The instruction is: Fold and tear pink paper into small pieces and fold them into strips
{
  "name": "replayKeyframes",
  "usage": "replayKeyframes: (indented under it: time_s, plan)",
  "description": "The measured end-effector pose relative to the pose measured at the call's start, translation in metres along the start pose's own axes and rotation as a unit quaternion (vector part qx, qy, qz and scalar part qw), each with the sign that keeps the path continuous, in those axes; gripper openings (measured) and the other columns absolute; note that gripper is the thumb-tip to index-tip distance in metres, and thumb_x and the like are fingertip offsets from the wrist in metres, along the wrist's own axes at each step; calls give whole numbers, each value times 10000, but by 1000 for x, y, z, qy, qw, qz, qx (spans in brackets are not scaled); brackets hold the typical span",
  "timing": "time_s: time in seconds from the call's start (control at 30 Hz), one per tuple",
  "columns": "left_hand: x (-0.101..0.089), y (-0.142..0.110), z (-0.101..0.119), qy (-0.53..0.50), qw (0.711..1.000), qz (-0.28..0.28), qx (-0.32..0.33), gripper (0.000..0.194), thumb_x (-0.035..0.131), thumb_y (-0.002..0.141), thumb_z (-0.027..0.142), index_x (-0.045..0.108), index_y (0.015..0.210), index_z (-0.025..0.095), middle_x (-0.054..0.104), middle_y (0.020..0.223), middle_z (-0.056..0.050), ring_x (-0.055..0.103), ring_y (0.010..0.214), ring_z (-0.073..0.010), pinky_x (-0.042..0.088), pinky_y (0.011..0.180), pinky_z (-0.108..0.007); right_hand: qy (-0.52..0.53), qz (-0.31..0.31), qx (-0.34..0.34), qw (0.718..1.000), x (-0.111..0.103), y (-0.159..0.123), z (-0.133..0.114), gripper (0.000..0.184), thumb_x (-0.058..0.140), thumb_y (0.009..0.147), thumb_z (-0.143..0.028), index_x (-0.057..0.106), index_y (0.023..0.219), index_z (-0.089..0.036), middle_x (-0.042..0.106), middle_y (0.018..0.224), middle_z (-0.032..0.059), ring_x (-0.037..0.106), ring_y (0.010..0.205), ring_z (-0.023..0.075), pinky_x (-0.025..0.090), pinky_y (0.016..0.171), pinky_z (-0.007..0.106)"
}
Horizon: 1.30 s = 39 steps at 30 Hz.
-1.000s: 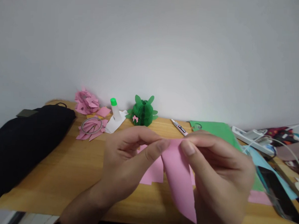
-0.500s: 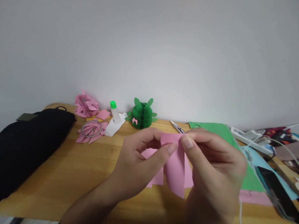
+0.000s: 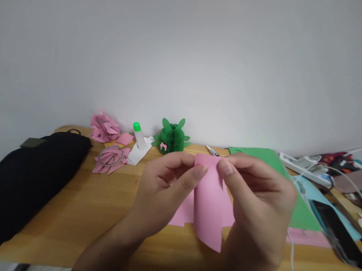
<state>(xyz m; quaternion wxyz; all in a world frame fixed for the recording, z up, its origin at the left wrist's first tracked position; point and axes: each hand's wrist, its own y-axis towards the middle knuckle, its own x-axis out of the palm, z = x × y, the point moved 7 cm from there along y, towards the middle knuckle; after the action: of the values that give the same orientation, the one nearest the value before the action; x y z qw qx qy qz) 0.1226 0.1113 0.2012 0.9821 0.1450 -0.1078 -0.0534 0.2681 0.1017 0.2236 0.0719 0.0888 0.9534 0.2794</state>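
A folded piece of pink paper [image 3: 209, 205] hangs in front of me above the wooden desk [image 3: 82, 211]. My left hand [image 3: 162, 191] pinches its top left corner between thumb and fingers. My right hand [image 3: 256, 208] pinches the top right corner the same way. The paper's lower end points down toward me. More flat pink paper [image 3: 184, 212] lies on the desk just behind it, partly hidden by my hands.
A black bag [image 3: 27, 176] lies at the left. Along the wall stand a pink paper flower [image 3: 104, 127], a green-capped glue stick [image 3: 138, 135], a green paper figure [image 3: 172, 137] and a glue tube [image 3: 213, 151]. Green paper [image 3: 269, 158], a power strip [image 3: 303, 163], cables and a phone [image 3: 333, 232] crowd the right.
The pink paper went from a long slanted cone to a shorter, wider folded piece held upright. Both hands stayed pinched on its top edge and shifted slightly.
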Motion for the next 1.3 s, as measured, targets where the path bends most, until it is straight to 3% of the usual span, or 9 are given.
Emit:
replayKeyframes:
  time_s: [0.4,0.77,0.87,1.07,1.3]
  plan:
    - [-11,-3,2,46,995,73,46,54,704,790,261,742,752,258,723,684,24,646,627,-122,533,576,-237,11,0,-14,1000,1,-1,-3,138,676,791,-123,695,804,-259,664,673,-56,596,589,75,477,535,196]
    - [-11,-5,11,102,989,76,77,112,679,809,242,724,714,279,679,636,28,599,588,-137,499,562,-280,-19,-8,-43,999,3,0,-12,130,684,777,-125,701,802,-251,646,653,-39,585,590,95,479,531,221]
    - [-9,-2,7,53,994,64,73,93,664,825,270,733,762,275,693,663,21,612,596,-127,506,538,-255,-19,8,-37,999,1,-1,-11,109,687,778,-134,696,790,-242,649,665,-40,584,589,91,478,530,220]
    - [1,0,0,-43,998,-15,42,106,686,805,246,755,881,275,757,813,13,696,730,-142,577,647,-241,10,89,-31,995,-6,-5,-8,97,675,802,-156,694,778,-248,653,674,-47,584,600,80,480,537,210]
    - [-4,-3,-1,13,999,36,30,66,709,772,219,758,782,262,744,701,11,670,615,-141,562,559,-245,22,109,-42,993,-3,-7,-10,108,660,813,-140,690,781,-238,653,674,-47,580,608,81,468,563,229]
